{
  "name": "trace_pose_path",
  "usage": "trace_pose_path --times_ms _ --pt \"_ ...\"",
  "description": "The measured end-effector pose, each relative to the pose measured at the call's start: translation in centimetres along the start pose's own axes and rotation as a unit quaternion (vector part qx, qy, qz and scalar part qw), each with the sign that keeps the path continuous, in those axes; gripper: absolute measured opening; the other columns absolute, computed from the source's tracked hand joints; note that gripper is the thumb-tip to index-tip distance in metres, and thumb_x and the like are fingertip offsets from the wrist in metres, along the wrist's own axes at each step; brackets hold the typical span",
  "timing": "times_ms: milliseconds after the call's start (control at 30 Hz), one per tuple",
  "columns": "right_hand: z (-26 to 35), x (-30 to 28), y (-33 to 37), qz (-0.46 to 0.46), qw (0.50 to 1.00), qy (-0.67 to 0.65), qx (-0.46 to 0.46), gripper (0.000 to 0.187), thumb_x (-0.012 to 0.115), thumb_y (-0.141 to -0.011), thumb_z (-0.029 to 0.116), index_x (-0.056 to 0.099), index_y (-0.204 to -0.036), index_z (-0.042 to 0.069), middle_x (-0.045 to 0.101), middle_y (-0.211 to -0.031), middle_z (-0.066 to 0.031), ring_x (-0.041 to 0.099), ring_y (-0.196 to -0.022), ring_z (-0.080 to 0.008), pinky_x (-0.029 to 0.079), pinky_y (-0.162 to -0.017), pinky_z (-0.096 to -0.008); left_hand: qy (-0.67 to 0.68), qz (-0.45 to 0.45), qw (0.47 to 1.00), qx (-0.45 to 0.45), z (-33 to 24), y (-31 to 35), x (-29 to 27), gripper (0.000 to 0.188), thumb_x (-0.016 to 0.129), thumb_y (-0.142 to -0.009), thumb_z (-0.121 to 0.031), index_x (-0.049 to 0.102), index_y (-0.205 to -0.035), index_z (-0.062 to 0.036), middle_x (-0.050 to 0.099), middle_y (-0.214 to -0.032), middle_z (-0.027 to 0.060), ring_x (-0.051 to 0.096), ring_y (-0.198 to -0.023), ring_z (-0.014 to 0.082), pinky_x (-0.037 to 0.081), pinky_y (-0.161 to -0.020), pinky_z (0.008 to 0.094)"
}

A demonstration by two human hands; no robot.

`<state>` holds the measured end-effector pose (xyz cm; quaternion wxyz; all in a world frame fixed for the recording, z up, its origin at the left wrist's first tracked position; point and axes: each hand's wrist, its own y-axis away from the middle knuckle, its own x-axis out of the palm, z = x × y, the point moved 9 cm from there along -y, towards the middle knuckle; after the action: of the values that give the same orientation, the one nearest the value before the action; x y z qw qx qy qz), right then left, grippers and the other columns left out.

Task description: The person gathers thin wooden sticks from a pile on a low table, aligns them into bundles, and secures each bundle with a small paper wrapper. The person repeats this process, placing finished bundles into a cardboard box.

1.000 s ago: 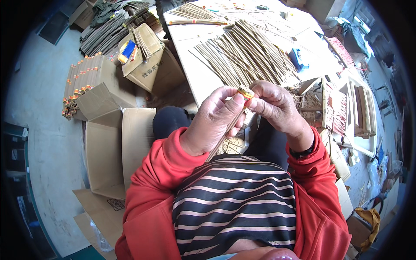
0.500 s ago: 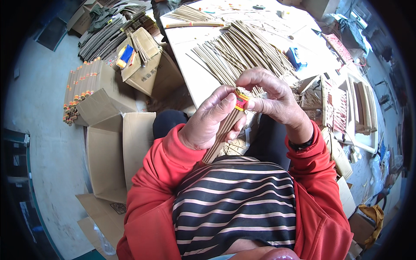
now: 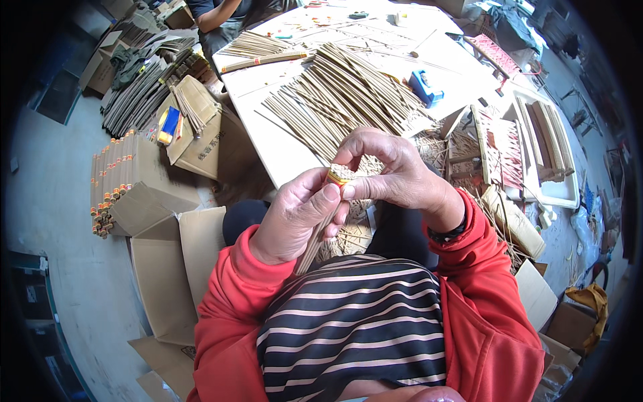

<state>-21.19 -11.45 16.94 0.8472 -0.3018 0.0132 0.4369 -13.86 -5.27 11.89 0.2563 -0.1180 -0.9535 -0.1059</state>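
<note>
A bundle of thin brown incense sticks [image 3: 315,240] is upright but tilted in front of my striped top, its lower end running down toward my lap. A red and yellow paper band [image 3: 338,179] wraps it near the top, and the pale stick ends face up. My left hand [image 3: 295,213] is closed around the bundle just below the band, thumb along its side. Against the band presses the thumb of my right hand [image 3: 395,175], with the forefinger curled at the top edge. My fingers hide part of the band.
Loose incense sticks [image 3: 348,87] lie heaped on the white table [image 3: 268,144], near a blue tape dispenser [image 3: 426,88]. Banded bundles [image 3: 112,174] are stacked at left, beside an open cardboard box [image 3: 157,281]. A wooden rack [image 3: 482,144] and white tray [image 3: 562,194] stand right. A co-worker's arm [image 3: 218,15] shows beyond the table.
The view has shifted, bringing a co-worker's arm into sight at the far side. Both hands turned the bundle slightly, so its top end shows more and the band less.
</note>
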Motion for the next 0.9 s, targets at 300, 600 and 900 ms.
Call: trace_pose_path --times_ms 300,600,900 --pt "-19.2 -24.5 8.0 -0.347 0.849 0.209 0.338 0.019 0.059 -0.083 0.019 0.062 -0.095 0.004 0.061 -0.076 -0.0074 0.054 -0.067 -0.0129 0.045 -0.06 -0.0271 -0.086 -0.08 0.991 0.06 -2.3 -1.0 -1.3 0.028 0.056 -0.088 -0.025 0.051 -0.102 -0.0015 0.053 -0.07 0.0022 0.047 -0.054 0.004 0.039 -0.047 0.0154" --pt "-27.5 -27.5 9.2 -0.174 0.731 0.241 0.614 0.024 0.062 -0.078 0.026 0.061 -0.089 0.005 0.055 -0.071 -0.0036 0.05 -0.056 -0.0149 0.046 -0.05 -0.0301 -0.068 -0.094 0.993 0.025 -0.7 -2.0 -2.5 0.034 0.059 -0.085 -0.029 0.049 -0.103 -0.0014 0.053 -0.071 0.0068 0.048 -0.055 0.0083 0.041 -0.049 0.0184" --pt "-28.8 -27.5 11.5 -0.356 0.77 0.0 0.529 0.018 0.061 -0.076 0.015 0.059 -0.089 0.003 0.059 -0.082 -0.0095 0.057 -0.068 -0.0203 0.049 -0.06 -0.0338 -0.068 -0.089 0.994 0.015 0.0 -2.5 -2.8 0.037 0.06 -0.084 -0.032 0.049 -0.102 -0.0015 0.052 -0.071 0.0077 0.048 -0.055 0.0095 0.041 -0.049 0.0191"
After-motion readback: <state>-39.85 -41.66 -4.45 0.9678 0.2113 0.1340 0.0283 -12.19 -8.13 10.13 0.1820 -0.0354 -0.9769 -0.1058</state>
